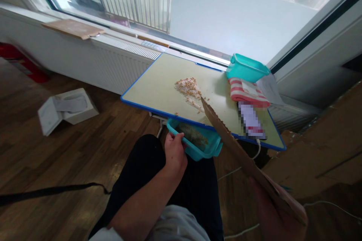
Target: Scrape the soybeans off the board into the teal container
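My left hand is closed on the near rim of a turquoise plastic basin, held just under the table's front edge. Grains or crumbs lie in the bottom of that basin. At the lower right, my right hand grips a long strip of cardboard, which slants up and leftward over the table. The strip's far tip is beside a pile of pale and orange-brown grains spread on the tabletop. Part of my right hand is blurred.
A second turquoise basin, a red-and-white striped cloth and a phone with a cable are on the table's right side. Cardboard boxes stand at the right. An open white box and a fire extinguisher are at the left.
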Tool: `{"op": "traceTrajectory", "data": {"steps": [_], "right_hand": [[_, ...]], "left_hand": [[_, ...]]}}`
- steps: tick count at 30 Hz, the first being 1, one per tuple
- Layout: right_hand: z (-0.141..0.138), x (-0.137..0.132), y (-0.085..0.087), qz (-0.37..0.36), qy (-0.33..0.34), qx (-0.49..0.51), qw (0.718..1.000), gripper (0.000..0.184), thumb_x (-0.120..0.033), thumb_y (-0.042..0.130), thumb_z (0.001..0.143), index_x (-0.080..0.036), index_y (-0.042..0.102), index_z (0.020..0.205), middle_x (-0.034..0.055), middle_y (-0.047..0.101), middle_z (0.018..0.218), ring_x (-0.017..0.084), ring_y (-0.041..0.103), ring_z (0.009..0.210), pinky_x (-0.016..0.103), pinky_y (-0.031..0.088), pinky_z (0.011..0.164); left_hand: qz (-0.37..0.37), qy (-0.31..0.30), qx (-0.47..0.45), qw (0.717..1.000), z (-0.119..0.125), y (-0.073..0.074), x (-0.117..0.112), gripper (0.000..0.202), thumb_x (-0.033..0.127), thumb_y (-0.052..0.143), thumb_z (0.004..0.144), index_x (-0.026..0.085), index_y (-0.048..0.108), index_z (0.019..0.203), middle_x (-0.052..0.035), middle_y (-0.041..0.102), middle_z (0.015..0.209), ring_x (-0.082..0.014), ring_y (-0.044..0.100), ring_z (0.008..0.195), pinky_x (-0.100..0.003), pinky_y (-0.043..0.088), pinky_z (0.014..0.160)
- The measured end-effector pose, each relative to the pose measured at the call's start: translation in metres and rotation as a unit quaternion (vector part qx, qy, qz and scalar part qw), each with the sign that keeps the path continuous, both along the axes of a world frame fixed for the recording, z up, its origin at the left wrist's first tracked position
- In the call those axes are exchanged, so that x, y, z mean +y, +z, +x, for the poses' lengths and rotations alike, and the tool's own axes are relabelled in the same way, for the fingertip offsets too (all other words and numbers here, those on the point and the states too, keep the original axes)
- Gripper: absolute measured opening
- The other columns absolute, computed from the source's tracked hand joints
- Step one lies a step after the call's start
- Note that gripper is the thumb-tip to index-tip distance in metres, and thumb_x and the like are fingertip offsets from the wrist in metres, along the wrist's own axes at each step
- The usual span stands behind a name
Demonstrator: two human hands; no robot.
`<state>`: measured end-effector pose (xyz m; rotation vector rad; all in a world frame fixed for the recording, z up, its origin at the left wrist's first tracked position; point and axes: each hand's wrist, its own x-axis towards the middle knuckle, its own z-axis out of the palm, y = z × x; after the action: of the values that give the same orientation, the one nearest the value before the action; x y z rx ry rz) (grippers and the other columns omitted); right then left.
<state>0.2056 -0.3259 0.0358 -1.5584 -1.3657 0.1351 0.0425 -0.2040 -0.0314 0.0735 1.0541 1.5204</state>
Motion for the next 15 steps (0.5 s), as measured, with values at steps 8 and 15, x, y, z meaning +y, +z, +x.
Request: {"op": "traceTrajectory", "data": {"steps": [8,15], "right_hand": [[-0.015,-0.007,0.011,0.0,-0.025,0.01,1.0,0.025,-0.028,0.063,0.075,-0.019,0.069,0.097,0.0065,0.07,0.095,0.026,0.067,0.084,0.04,0.056,0.077],[-0.011,-0.004,0.007,0.01,-0.003,-0.004,1.0,0.025,-0.03,0.063,0.075,-0.02,0.069,0.097,0.0066,0.07,0.095,0.025,0.067,0.083,0.038,0.057,0.075]], "left_hand": [[-0.007,-0.001,0.004,1.0,-0.001,0.003,-0.002,0.02,0.018,0.062,0.062,0.019,0.046,0.074,0.007,0.046,0.057,-0.0059,0.043,0.046,-0.019,0.032,0.047],[-0.012,0.004,0.005,1.0,-0.002,0.002,-0.001,0.021,0.019,0.063,0.06,0.019,0.046,0.073,0.0076,0.045,0.056,-0.0053,0.043,0.045,-0.019,0.032,0.047]]}}
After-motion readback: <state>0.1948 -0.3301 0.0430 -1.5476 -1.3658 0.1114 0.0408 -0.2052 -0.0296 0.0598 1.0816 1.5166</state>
